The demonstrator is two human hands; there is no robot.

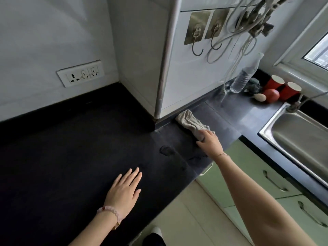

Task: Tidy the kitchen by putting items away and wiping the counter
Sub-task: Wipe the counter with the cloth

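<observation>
right hand (210, 142) gripping cloth (191, 123) on dark counter (71, 148) near wall; left hand (124, 190) open, flat on counter.

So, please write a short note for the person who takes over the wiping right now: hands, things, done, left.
Left hand: open, flat on the black counter, holds nothing.
Right hand: pressing the grey cloth on the counter near the wall corner.
Wet smears lie between the hands, so wiping is under way.
Left: by the sink stand a water bottle, two red cups and an apple; none is put away yet.
</observation>
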